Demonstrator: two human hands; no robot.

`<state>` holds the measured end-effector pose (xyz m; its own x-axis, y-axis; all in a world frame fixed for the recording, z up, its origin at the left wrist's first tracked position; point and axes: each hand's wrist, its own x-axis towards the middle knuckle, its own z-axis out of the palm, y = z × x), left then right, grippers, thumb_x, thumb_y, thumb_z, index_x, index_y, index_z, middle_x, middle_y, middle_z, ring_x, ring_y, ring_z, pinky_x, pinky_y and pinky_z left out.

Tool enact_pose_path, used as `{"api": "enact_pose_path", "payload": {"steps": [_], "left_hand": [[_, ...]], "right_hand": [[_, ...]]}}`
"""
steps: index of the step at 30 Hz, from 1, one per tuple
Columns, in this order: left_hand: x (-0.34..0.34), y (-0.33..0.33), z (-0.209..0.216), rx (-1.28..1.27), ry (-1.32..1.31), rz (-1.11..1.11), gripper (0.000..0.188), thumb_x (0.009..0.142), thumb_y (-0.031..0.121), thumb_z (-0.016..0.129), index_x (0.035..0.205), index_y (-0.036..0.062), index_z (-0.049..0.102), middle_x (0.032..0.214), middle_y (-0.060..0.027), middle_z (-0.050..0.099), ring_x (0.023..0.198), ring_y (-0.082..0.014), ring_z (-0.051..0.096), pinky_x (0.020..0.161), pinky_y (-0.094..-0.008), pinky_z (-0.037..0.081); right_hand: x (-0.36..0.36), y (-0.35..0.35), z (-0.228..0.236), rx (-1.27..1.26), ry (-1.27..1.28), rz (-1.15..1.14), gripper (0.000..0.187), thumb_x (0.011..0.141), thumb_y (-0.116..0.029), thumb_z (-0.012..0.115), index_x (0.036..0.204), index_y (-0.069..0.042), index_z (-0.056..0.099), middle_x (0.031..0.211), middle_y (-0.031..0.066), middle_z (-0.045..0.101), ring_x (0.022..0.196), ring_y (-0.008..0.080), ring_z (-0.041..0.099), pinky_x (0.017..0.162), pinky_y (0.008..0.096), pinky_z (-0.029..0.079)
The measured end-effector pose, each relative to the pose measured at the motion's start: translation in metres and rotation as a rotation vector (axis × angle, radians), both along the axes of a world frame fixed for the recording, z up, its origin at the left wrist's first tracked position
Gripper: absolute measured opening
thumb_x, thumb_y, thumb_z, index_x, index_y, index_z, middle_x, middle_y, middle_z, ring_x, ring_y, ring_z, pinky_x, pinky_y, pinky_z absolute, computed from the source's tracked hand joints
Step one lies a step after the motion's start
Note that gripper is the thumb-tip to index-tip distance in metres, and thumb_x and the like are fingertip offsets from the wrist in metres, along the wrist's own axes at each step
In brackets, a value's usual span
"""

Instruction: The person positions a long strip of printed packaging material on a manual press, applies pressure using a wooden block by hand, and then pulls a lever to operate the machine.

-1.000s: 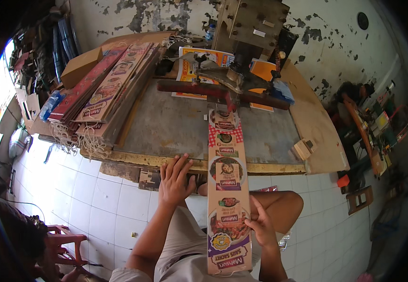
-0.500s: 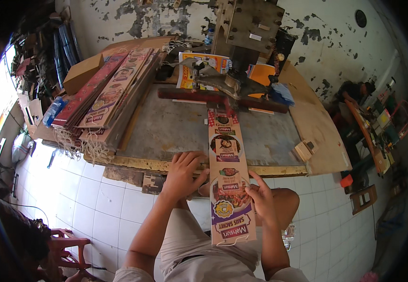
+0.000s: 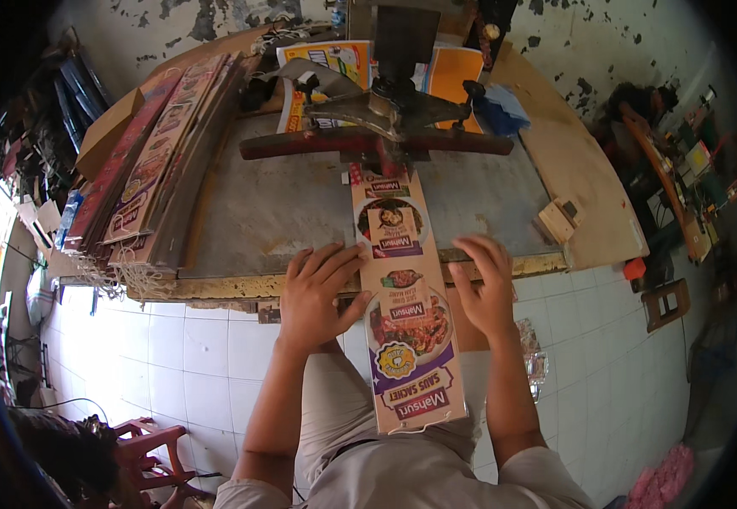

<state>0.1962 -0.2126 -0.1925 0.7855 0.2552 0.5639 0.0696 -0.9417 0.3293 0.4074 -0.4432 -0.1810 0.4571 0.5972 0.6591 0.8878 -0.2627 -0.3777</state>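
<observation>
A long printed cardboard strip (image 3: pixel 408 339) with food pictures lies lengthwise before me. Its far end is under the head of a metal press (image 3: pixel 385 119) with a dark red crossbar, and its near end, with a white string, juts past the table edge over my lap. Beside the strip's left edge is my left hand (image 3: pixel 322 293), fingers stretched over the table's front edge; I cannot tell whether the fingertips touch the strip. My right hand (image 3: pixel 484 284) hovers just right of the strip, fingers apart and holding nothing.
Stacks of similar strips (image 3: pixel 152 161) with dangling strings lie at the table's left, near a brown cardboard box (image 3: pixel 107 133). A small wooden block (image 3: pixel 560 220) sits at right. Red stools (image 3: pixel 152 454) stand lower left. Another person (image 3: pixel 640 102) is at a far-right bench.
My right hand has let go of the strip's right edge and moved forward and slightly outward. My left hand stays by the left edge. The view has shifted a little.
</observation>
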Motion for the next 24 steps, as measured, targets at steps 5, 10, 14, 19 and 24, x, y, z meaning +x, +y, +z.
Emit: {"api": "enact_pose_path", "payload": {"steps": [5,10,14,19,24], "left_hand": [[0.005,-0.002,0.001,0.004,-0.008,-0.01,0.049,0.092,0.038,0.084,0.132,0.0095,0.079,0.149,-0.0016,0.075,0.139,-0.0319,0.066,0.12,-0.0569,0.045],[0.004,-0.003,0.0,-0.001,0.036,0.016,0.05,0.092,0.04,0.083,0.134,0.0117,0.079,0.15,-0.0006,0.075,0.143,-0.0301,0.064,0.123,-0.0568,0.043],[0.003,-0.003,0.001,-0.004,0.049,0.021,0.05,0.092,0.04,0.082,0.134,0.0131,0.08,0.151,-0.0003,0.075,0.145,-0.0294,0.064,0.123,-0.0563,0.042],[0.004,-0.003,0.001,-0.003,0.05,0.016,0.05,0.092,0.04,0.082,0.134,0.0131,0.08,0.151,-0.0003,0.076,0.145,-0.0296,0.064,0.123,-0.0566,0.042],[0.004,-0.001,-0.003,0.024,0.043,0.018,0.052,0.092,0.042,0.083,0.134,0.0114,0.08,0.151,0.0008,0.075,0.143,-0.0294,0.065,0.122,-0.0568,0.044]], "right_hand": [[0.018,0.008,-0.013,-0.129,0.016,0.08,0.035,0.108,-0.027,0.072,0.138,-0.01,0.079,0.149,0.006,0.074,0.147,0.0327,0.061,0.124,0.0535,0.041],[0.018,0.008,-0.017,-0.201,0.004,0.082,0.04,0.109,-0.029,0.069,0.145,-0.013,0.077,0.157,0.0018,0.071,0.152,0.0319,0.059,0.126,0.0531,0.04],[0.018,0.009,-0.017,-0.212,0.008,0.08,0.041,0.109,-0.03,0.068,0.146,-0.014,0.077,0.155,-0.0001,0.073,0.152,0.0312,0.059,0.127,0.0531,0.039],[0.02,0.008,-0.018,-0.212,0.001,0.078,0.041,0.11,-0.031,0.068,0.146,-0.015,0.077,0.155,-0.0004,0.073,0.153,0.031,0.059,0.126,0.0532,0.039],[0.02,0.009,-0.02,-0.204,-0.008,0.082,0.041,0.11,-0.032,0.067,0.147,-0.015,0.077,0.154,-0.0004,0.074,0.152,0.0313,0.059,0.126,0.0536,0.04]]}}
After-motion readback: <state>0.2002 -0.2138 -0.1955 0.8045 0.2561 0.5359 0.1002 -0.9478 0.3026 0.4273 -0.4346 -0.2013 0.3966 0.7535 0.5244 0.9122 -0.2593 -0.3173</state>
